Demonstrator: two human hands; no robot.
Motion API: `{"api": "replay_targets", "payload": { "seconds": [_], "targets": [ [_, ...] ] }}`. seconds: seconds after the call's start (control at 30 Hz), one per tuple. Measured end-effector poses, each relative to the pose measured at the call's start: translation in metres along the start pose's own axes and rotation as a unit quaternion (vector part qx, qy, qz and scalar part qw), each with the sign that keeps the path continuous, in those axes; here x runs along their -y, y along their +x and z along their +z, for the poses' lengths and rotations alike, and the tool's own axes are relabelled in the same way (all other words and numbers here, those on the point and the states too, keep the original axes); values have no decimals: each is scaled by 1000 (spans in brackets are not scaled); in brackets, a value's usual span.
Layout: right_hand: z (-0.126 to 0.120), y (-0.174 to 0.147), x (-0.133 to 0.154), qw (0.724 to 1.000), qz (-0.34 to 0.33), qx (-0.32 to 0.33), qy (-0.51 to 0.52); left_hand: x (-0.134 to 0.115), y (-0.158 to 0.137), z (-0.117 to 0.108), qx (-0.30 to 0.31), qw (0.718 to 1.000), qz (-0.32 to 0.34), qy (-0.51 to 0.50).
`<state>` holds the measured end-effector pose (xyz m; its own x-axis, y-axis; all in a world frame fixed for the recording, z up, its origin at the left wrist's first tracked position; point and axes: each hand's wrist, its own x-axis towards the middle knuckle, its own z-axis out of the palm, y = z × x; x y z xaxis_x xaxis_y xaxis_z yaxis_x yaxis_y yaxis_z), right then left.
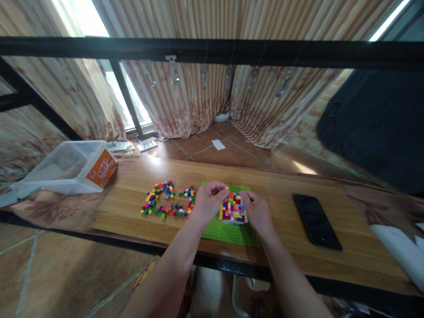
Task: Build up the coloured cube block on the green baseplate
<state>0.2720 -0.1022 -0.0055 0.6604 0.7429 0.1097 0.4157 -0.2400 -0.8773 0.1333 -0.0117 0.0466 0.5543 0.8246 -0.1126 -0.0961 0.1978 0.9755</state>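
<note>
A flat block of small multicoloured toy bricks (233, 211) sits on a green studded baseplate (228, 234). My left hand (210, 201) is at the block's upper left, thumb and forefinger curled together near its top edge. A speck of yellow shows by those fingertips, too small to make out. At the upper right edge, my right hand (257, 211) has its fingers bent and closed against the block's side. The fingertips partly cover the block's far corners. Left of the baseplate, loose coloured bricks (168, 207) lie in a rough ring on the wooden board.
A black phone (317, 221) lies on the wooden board (132, 225) at the right. A clear plastic box (66, 165) with an orange label stands at the left. A dark metal bar (198, 51) crosses above, with clips hanging from it. Curtains and tiled floor are beyond.
</note>
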Motion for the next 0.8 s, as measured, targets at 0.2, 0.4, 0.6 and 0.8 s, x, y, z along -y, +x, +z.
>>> {"api": "replay_targets", "payload": {
  "seconds": [0.2, 0.4, 0.6, 0.8],
  "targets": [
    [-3, 0, 3, 1000, -13, 3, -9, 1, 0, 3, -6, 1000, -2, 0],
    [-10, -6, 19, 994, -68, -85, -3, -1, -2, 6, -3, 1000, -23, -11],
    [-11, -16, 33, 989, -132, -15, 63, 0, -3, 9, 24, 999, -35, -15],
    [-10, -19, 37, 986, -139, -5, 88, 3, -6, 12, 55, 998, -28, -28]
  ]
}}
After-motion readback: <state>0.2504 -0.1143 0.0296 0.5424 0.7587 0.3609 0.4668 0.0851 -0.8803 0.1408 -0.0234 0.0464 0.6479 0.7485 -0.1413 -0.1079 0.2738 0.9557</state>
